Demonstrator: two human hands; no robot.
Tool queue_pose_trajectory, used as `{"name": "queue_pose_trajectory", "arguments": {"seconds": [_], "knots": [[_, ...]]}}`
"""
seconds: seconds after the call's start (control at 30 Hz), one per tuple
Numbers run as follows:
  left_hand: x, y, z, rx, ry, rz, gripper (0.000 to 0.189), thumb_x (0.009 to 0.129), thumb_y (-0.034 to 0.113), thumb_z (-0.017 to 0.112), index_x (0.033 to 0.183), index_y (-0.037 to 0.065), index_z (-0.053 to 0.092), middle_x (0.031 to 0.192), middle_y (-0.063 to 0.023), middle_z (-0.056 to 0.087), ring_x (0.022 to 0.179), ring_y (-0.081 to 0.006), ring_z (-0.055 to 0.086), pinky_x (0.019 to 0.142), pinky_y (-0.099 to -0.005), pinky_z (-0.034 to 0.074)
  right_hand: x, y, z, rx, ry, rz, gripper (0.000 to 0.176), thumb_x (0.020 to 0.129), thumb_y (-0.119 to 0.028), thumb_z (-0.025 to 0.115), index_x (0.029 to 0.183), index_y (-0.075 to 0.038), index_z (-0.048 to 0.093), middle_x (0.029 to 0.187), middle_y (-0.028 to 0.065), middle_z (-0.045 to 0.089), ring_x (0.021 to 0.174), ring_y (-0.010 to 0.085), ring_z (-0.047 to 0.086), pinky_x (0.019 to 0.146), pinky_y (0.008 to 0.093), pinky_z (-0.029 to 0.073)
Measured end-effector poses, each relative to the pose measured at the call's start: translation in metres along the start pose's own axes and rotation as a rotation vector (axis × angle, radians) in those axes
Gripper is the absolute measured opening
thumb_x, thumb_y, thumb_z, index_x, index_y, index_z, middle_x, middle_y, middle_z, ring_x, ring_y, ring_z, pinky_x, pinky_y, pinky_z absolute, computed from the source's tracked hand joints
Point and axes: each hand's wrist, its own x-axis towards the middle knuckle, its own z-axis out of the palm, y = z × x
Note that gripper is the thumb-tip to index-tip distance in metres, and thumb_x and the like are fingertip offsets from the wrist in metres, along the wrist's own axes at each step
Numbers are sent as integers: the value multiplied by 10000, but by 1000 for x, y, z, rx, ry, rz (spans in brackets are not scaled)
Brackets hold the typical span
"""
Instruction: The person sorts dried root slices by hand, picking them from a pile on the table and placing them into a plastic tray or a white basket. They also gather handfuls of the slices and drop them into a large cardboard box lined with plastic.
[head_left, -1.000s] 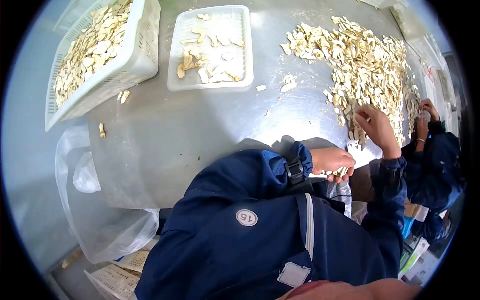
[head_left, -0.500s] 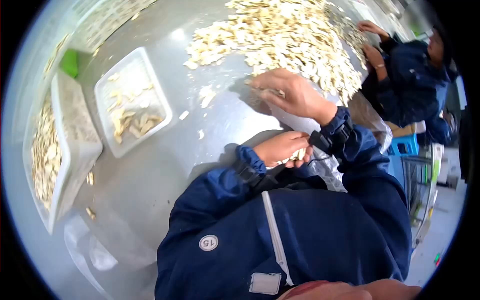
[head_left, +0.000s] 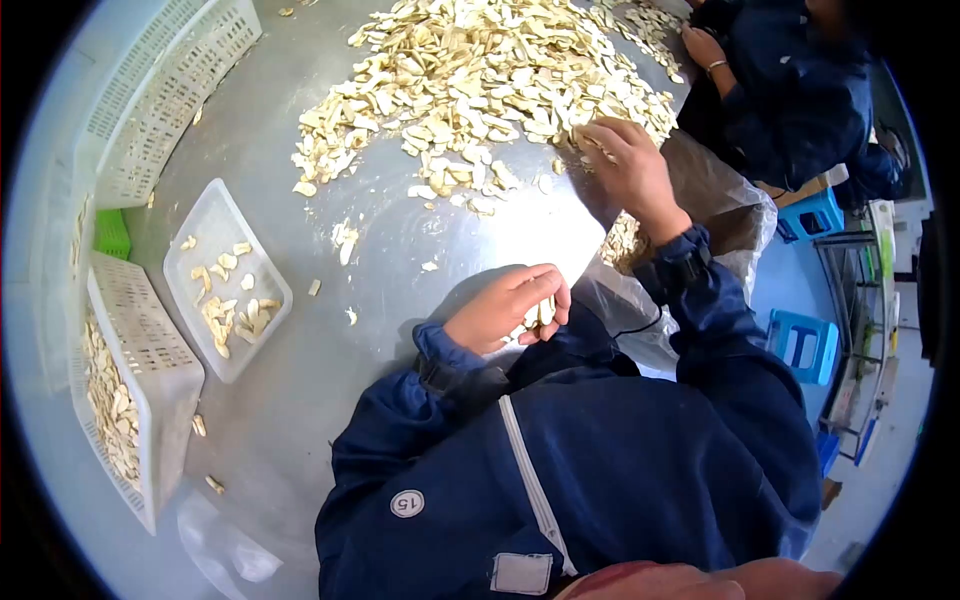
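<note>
My left hand (head_left: 512, 308) is curled palm-up near my body, fingers wrapped round several pale dried slices (head_left: 538, 318). My right hand (head_left: 632, 172) reaches to the lower right edge of a large pile of cream-coloured dried slices (head_left: 480, 80). Its fingers are bent down and close together at the pile; what is under the fingertips is hidden. Below my right wrist, a clear plastic bag lining (head_left: 735, 215) opens at the table edge, with more slices (head_left: 625, 243) inside it.
A shallow white tray (head_left: 283, 300) holding a few slices lies left on the metal table (head_left: 390, 265). Beside it a white perforated basket (head_left: 165, 375) contains many slices. A green container (head_left: 112, 233) stands behind. A co-worker's hand (head_left: 704, 47) is at upper right; blue stools (head_left: 803, 346) stand below.
My right hand has moved from over the bare table to the pile's edge. The left hand stays curled round its slices. The view has shifted, showing more of the bag.
</note>
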Motion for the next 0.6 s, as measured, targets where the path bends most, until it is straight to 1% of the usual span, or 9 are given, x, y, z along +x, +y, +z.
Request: {"name": "queue_pose_trajectory", "arguments": {"seconds": [0.07, 0.13, 0.23, 0.33, 0.37, 0.47, 0.5, 0.53, 0.6], "knots": [[1, -3, 0, 6, 25, 26, 379, 1142, 328, 426, 989, 28, 599, 826, -75, 628, 592, -88, 530, 487, -211, 396, 12, -7, 14, -61, 29, -30, 409, 932, -253, 737, 1316, -123, 685, 1208, 122, 711, 1093, 349, 659, 931, 437, 542], [0, -2, -1, -6, 16, 33, 381, 1142, 331, 427, 988, 28, 600, 822, -73, 630, 587, -85, 526, 486, -210, 395, 16, -6, 22, -96, 16, -27, 412, 952, -249, 705, 1344, -130, 664, 1175, 129, 718, 1058, 354, 676, 901, 429, 556], [-2, 0, 2, -25, 29, 26, 378, 1141, 329, 429, 989, 29, 601, 827, -72, 634, 588, -85, 528, 484, -211, 392, 10, 5, 20, 65, -67, 216, 366, 965, -208, 669, 1320, -120, 673, 1127, 134, 723, 999, 359, 694, 855, 424, 570], [1, -4, 1, -29, 39, 50, 372, 1140, 325, 430, 991, 31, 603, 818, -73, 634, 583, -85, 525, 482, -212, 390, 0, 19, 5, 115, -55, 338, 313, 973, -178, 638, 1275, -121, 695, 1079, 131, 729, 938, 364, 702, 810, 425, 577], [1, -4, 0, -29, 36, 54, 371, 1140, 323, 430, 992, 31, 604, 816, -73, 633, 582, -85, 524, 481, -213, 389, -2, 23, -1, 72, -58, 334, 274, 963, -169, 645, 1222, -128, 723, 1054, 121, 733, 961, 357, 693, 828, 432, 568], [1, -3, 1, -30, 34, 57, 366, 1138, 321, 433, 992, 32, 605, 812, -72, 632, 580, -85, 522, 477, -215, 387, 5, 22, -2, -133, 59, 150, 258, 954, -168, 653, 1197, -135, 736, 1025, 111, 738, 974, 345, 686, 858, 434, 557], [1, -2, 1, -31, 36, 58, 366, 1137, 321, 434, 991, 32, 604, 811, -72, 631, 580, -85, 521, 475, -216, 385, 11, 12, 0, -55, 15, 235, 248, 946, -175, 668, 1178, -125, 740, 1032, 102, 741, 996, 335, 680, 882, 439, 544], [1, -3, 1, -31, 39, 58, 365, 1136, 322, 436, 990, 33, 603, 810, -71, 630, 580, -85, 520, 474, -217, 384, 18, 6, 2, -46, -32, 217, 251, 943, -207, 682, 1174, -128, 739, 1047, 94, 747, 993, 333, 682, 877, 438, 544], [1, -4, -3, -28, 18, 55, 364, 1133, 322, 435, 985, 34, 601, 817, -72, 625, 584, -88, 521, 470, -218, 380, 34, -1, 18, -84, -46, 184, 286, 955, -279, 679, 1192, -129, 733, 1046, 94, 750, 994, 337, 681, 879, 446, 540]]}}
